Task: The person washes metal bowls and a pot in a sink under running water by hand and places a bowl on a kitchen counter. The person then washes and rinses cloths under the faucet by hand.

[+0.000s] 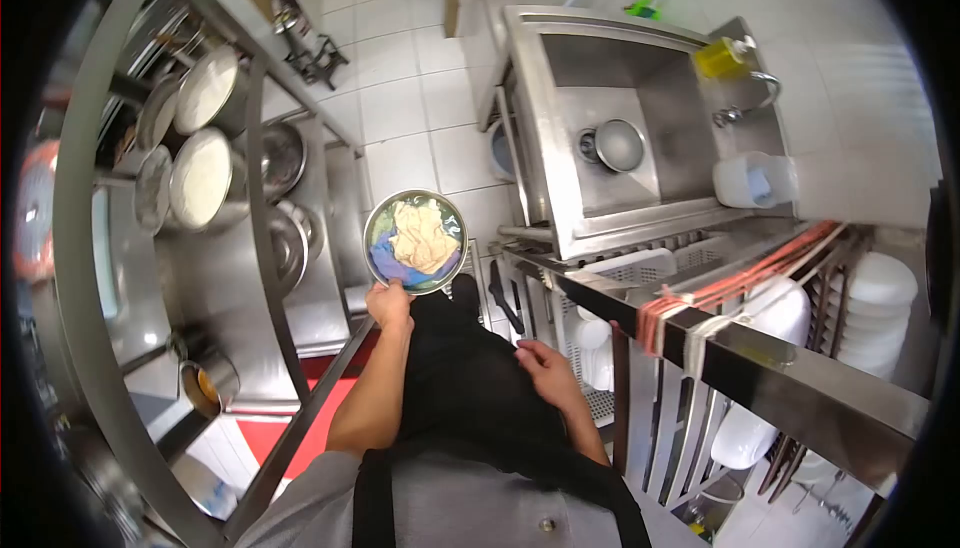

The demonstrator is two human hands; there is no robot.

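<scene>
My left hand [391, 305] grips the near rim of a round metal bowl [374, 266], held out in front of my apron. Inside the bowl lie a crumpled cream cloth [424, 235] and a blue-purple cloth [388, 259], with some greenish liquid or material around them. My right hand [547, 372] hangs at my right side near the rack, its fingers loosely bent and holding nothing visible. The underside of the bowl and most of my left fingers are hidden.
A steel sink [670, 173] at the front right holds a round metal bowl [619, 145]. On the left, a metal shelf unit [268, 198] carries several pots. A rack [800, 368] with white dishes and tied cords stands close on the right. Tiled floor [395, 113] runs ahead.
</scene>
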